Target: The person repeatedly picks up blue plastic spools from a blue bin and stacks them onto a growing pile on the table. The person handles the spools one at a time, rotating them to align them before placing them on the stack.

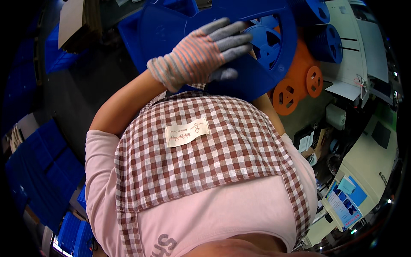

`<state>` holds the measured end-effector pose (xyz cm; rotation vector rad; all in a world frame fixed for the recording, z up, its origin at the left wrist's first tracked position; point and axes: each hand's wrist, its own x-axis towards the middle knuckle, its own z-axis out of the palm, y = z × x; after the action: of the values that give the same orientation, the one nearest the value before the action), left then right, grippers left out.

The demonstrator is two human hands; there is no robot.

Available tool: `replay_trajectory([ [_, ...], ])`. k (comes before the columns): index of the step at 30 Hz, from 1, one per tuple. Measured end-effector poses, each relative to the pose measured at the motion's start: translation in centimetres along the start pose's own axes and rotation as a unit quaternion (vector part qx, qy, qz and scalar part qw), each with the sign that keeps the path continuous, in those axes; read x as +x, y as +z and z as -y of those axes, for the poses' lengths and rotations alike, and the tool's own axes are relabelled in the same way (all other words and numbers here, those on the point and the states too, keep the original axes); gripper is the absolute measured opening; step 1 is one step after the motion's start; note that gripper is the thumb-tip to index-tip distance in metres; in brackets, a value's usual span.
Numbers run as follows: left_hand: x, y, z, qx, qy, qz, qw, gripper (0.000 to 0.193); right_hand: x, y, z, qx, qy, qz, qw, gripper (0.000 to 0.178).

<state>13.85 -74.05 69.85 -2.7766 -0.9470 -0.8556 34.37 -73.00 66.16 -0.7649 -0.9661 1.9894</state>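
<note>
A large blue plastic reel disc (239,81) with wide cutouts is tilted up in front of my chest. My left hand (199,53), in a striped knit glove with grey fingers, lies flat across its face. The fingers stretch to the right and the thumb stands apart below them. My right forearm (266,109) passes behind the disc, which hides the right hand. Through one cutout more blue reels (263,43) show. A brown-checked apron (205,167) covers my front, close under the disc.
Orange reels (285,96) and a stack of blue reels (327,43) stand on the right. A pale machine or bench (353,47) is beyond them. Cardboard sheets (79,25) are piled at upper left near a blue crate (60,55). Blue bins (47,171) line the far left.
</note>
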Motion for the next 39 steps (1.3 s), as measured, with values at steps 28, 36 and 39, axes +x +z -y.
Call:
replay_trajectory([
  [28, 3.6, 2.8, -1.8, -0.042, -0.236, -0.105, 0.965, 0.071, 2.8, -2.0, -2.3, 0.339, 0.150, 0.270, 0.889, 0.077],
  [36, 5.5, 4.5, -5.1, -0.144, -0.046, 0.007, 0.988, 0.068, 2.7, -2.5, -1.1, 0.326, 0.185, 0.212, 0.903, 0.076],
  [39, 1.9, 4.6, -5.1, -0.092, 0.072, 0.094, 0.989, 0.059, 3.5, -3.9, -0.2, 0.342, 0.256, 0.165, 0.889, 0.076],
])
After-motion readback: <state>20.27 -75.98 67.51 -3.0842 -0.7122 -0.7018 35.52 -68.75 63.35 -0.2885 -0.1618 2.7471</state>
